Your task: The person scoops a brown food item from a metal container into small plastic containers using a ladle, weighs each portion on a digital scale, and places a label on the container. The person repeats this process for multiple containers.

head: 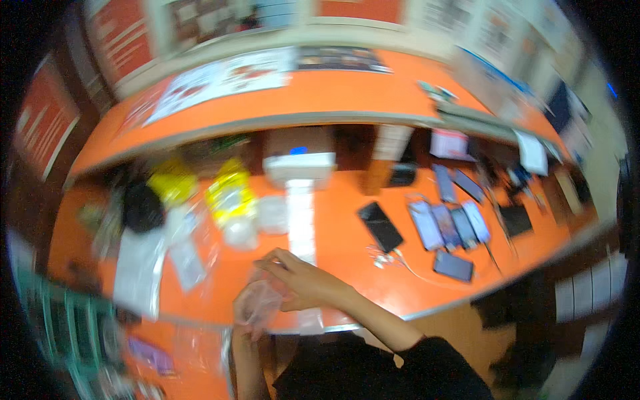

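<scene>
Over the front edge of an orange counter (pixel 345 300), my two hands meet around a thin clear plastic bag (pixel 262 300). My left hand (pixel 241 305) grips it from below, partly covered by the film. My right hand (pixel 300 280) reaches across from the right, its fingers bent onto the bag's upper part. Blur hides whether anything lies inside the bag. Beyond the hands, a long strip of white labels (pixel 301 215) runs from a white label printer (pixel 300 165) toward me and passes under my right hand.
Left stand yellow packages (pixel 230 195), a round white container (pixel 240 234), a black bundle (pixel 142 206) and a white plastic sheet (pixel 137 275). Right lie a dark phone (pixel 380 227), several more phones (pixel 426 225) and a white cable (pixel 425 275). A raised shelf (pixel 340 97) spans the back.
</scene>
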`<move>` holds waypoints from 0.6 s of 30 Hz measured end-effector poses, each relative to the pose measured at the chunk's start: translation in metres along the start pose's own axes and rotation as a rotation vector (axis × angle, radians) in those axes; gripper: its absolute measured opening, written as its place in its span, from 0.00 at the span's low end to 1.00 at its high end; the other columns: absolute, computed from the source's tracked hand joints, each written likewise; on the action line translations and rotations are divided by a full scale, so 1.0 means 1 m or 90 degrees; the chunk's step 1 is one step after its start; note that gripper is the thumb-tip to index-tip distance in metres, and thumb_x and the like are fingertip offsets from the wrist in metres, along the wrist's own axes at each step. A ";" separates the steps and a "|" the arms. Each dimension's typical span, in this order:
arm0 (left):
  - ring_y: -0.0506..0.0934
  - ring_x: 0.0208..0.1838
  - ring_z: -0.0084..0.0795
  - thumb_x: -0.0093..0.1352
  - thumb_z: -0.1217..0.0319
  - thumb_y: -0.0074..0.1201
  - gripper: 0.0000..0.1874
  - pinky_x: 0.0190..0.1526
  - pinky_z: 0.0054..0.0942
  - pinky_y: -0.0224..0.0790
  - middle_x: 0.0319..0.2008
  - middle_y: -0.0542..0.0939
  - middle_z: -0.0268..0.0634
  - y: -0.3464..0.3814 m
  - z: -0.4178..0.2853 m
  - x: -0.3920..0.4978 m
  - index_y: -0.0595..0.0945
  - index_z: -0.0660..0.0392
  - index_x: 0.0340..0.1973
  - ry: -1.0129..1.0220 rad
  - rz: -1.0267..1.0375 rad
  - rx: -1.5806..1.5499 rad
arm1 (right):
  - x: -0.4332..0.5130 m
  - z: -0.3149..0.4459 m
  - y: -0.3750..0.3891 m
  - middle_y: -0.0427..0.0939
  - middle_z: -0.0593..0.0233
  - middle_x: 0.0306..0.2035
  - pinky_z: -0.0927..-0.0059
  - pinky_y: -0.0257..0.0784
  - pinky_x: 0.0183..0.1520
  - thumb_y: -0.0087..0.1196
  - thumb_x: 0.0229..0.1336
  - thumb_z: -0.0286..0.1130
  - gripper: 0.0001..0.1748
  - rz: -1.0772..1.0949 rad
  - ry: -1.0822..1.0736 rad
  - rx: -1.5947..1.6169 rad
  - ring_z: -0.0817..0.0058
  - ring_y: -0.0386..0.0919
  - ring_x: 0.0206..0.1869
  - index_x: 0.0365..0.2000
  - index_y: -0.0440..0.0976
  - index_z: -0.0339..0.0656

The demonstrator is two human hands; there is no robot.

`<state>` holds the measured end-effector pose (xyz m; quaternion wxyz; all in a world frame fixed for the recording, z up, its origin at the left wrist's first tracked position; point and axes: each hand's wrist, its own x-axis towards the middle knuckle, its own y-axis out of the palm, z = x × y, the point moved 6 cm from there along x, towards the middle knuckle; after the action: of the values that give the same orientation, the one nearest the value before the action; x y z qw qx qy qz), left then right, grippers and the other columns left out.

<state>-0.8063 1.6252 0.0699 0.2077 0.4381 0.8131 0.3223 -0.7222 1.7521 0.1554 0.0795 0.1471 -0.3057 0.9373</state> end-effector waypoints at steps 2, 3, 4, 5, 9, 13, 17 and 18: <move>0.77 0.44 0.38 0.70 0.66 0.52 0.25 0.47 0.33 0.73 0.49 0.77 0.45 0.003 0.000 -0.042 0.73 0.63 0.61 0.071 -0.008 -0.087 | -0.002 0.018 0.029 0.66 0.51 0.60 0.58 0.68 0.65 0.72 0.39 0.34 0.48 0.058 -0.027 0.022 0.53 0.67 0.63 0.63 0.65 0.38; 0.73 0.53 0.40 0.63 0.61 0.60 0.34 0.55 0.38 0.68 0.56 0.72 0.46 0.005 -0.004 -0.065 0.71 0.61 0.63 0.144 -0.003 -0.097 | -0.006 0.033 0.042 0.66 0.51 0.61 0.56 0.67 0.66 0.74 0.39 0.37 0.48 0.079 -0.090 0.019 0.52 0.66 0.64 0.63 0.66 0.39; 0.70 0.61 0.43 0.57 0.56 0.67 0.44 0.63 0.44 0.64 0.64 0.67 0.47 0.007 -0.004 -0.095 0.68 0.59 0.66 0.216 -0.008 -0.101 | -0.015 0.044 0.056 0.67 0.51 0.63 0.54 0.65 0.67 0.75 0.39 0.41 0.49 0.125 -0.109 0.011 0.51 0.65 0.65 0.63 0.66 0.41; 0.67 0.66 0.43 0.55 0.53 0.71 0.49 0.67 0.46 0.61 0.67 0.65 0.47 0.009 0.001 -0.128 0.66 0.57 0.67 0.230 -0.038 -0.108 | -0.023 0.060 0.072 0.72 0.52 0.60 0.53 0.66 0.66 0.77 0.38 0.42 0.45 0.157 -0.142 0.030 0.51 0.68 0.62 0.59 0.71 0.42; 0.63 0.73 0.40 0.57 0.49 0.72 0.51 0.71 0.46 0.61 0.67 0.66 0.46 0.019 0.009 -0.275 0.62 0.53 0.70 0.391 -0.182 -0.128 | -0.066 0.142 0.168 0.77 0.51 0.52 0.52 0.66 0.62 0.78 0.36 0.47 0.46 0.309 -0.227 -0.017 0.50 0.71 0.57 0.56 0.72 0.39; 0.62 0.73 0.44 0.58 0.51 0.73 0.50 0.66 0.51 0.67 0.64 0.67 0.45 0.025 0.021 -0.443 0.62 0.53 0.69 0.603 -0.411 -0.084 | -0.135 0.250 0.281 0.69 0.57 0.51 0.53 0.58 0.62 0.81 0.27 0.47 0.57 0.511 -0.353 0.069 0.55 0.59 0.58 0.61 0.67 0.41; 0.66 0.69 0.48 0.60 0.54 0.71 0.47 0.61 0.52 0.73 0.64 0.68 0.45 0.041 0.072 -0.627 0.62 0.52 0.69 0.791 -0.631 -0.119 | -0.231 0.368 0.384 0.66 0.54 0.61 0.54 0.59 0.63 0.80 0.31 0.52 0.66 0.684 -0.574 0.185 0.55 0.61 0.61 0.69 0.55 0.43; 0.69 0.67 0.49 0.61 0.55 0.70 0.46 0.60 0.51 0.74 0.64 0.68 0.45 0.046 0.090 -0.673 0.61 0.52 0.69 0.828 -0.693 -0.116 | -0.257 0.394 0.409 0.65 0.55 0.62 0.52 0.59 0.64 0.79 0.34 0.51 0.65 0.725 -0.582 0.251 0.54 0.62 0.60 0.70 0.55 0.44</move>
<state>-0.3671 1.1058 0.0759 -0.1399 -0.3044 0.8388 0.4291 -0.4880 1.1747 0.1511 -0.5796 0.3516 -0.1640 0.7166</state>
